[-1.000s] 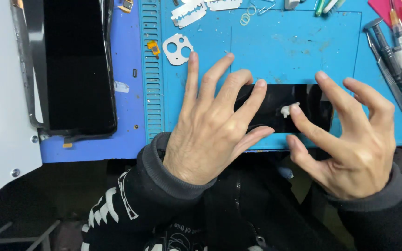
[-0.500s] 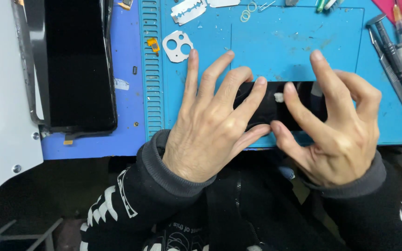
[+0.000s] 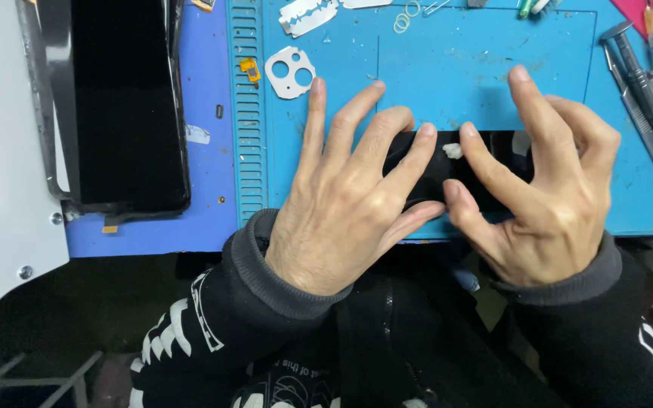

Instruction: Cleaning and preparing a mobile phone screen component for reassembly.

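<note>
The left hand lay flat with its fingers spread apart, pressing down on a black phone screen on the blue work mat, likely to keep it from sliding. The right hand sat at three o'clock from it, fingers bent and apart, its pointer finger touching a tiny white bit on the glass. A white camera ring piece lay at eleven o'clock, and metal tweezers waited far at three o'clock.

black glass panel mostly hidden under hands, tools cut off right
</note>
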